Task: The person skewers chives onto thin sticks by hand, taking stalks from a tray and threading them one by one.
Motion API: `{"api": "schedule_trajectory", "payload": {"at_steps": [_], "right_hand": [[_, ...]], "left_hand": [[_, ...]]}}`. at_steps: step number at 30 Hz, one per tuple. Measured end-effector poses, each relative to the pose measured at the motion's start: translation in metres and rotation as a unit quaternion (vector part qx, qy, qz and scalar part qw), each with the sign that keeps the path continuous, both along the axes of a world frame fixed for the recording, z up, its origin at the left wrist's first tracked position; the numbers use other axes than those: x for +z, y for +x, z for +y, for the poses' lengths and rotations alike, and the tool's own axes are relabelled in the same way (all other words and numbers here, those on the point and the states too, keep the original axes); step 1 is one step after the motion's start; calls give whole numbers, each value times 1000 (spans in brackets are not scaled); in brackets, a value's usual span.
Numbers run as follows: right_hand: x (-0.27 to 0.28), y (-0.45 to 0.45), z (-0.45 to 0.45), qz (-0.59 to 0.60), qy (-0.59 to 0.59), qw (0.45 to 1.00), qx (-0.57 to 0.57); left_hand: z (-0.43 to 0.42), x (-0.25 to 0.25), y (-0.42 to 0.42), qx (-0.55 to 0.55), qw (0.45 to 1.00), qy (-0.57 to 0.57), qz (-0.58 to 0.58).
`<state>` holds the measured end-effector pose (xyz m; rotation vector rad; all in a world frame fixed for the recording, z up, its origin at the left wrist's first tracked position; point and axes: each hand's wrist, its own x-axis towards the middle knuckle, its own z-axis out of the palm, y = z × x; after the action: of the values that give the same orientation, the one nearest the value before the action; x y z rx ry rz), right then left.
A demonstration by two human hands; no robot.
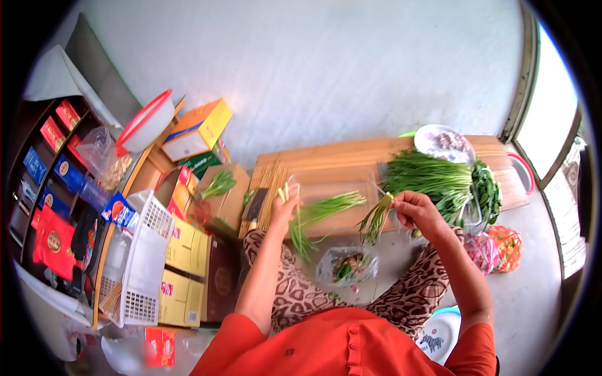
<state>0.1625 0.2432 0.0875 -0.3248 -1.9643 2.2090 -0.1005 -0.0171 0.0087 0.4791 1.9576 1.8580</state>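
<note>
My left hand (285,210) is closed around loose chives (335,204); their pale ends stick up by my fingers and the green leaves fan right and hang down. My right hand (415,210) pinches a small bunch of chives (376,219), whose green ends dangle. A thin stick, seemingly a skewer, shows at the top of this bunch; how it sits there is hard to make out. Between my hands is a clear plastic tray (338,178) on the wooden board (313,153). Many thin wooden skewers (271,178) lie to the left, beside a knife (256,210).
A large pile of chives (429,175) and leafy greens (486,188) lies right, before a patterned plate (433,139) of food. Below the board are a plastic bag of scraps (346,266) and colourful bags (501,247). Cartons (185,247) and a white basket (145,250) stand left.
</note>
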Motion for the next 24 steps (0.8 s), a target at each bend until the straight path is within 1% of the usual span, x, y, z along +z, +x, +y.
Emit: {"api": "schedule_trajectory", "payload": {"at_steps": [3,6,8,10,12,13,15,16,19,22,23,24], "right_hand": [[10,12,0,15,18,1000,12],[20,23,-2,21,41,999,9],[27,33,-6,14,71,997,21],[30,41,-8,18,71,997,24],[31,48,-12,10,77,997,23],[30,50,-14,-3,94,995,22],[25,54,-18,-8,90,995,34],[16,52,-16,8,84,995,60],[6,51,-22,3,132,989,62],[5,48,-35,-13,152,986,63],[2,44,-36,-17,156,985,70],[-5,40,-38,-24,152,987,54]], "left_hand": [[-8,17,9,15,999,38,4],[-16,36,23,40,998,45,21],[-24,35,22,46,997,53,26],[-32,36,27,68,996,49,23],[-41,31,26,63,996,65,20],[-43,32,30,66,995,75,22],[-46,30,30,66,993,94,8],[-46,28,30,50,992,113,12],[-47,26,37,16,986,168,10],[-41,26,45,25,984,178,-2],[-39,20,42,18,980,195,-24],[-42,14,40,16,977,208,-48]]}}
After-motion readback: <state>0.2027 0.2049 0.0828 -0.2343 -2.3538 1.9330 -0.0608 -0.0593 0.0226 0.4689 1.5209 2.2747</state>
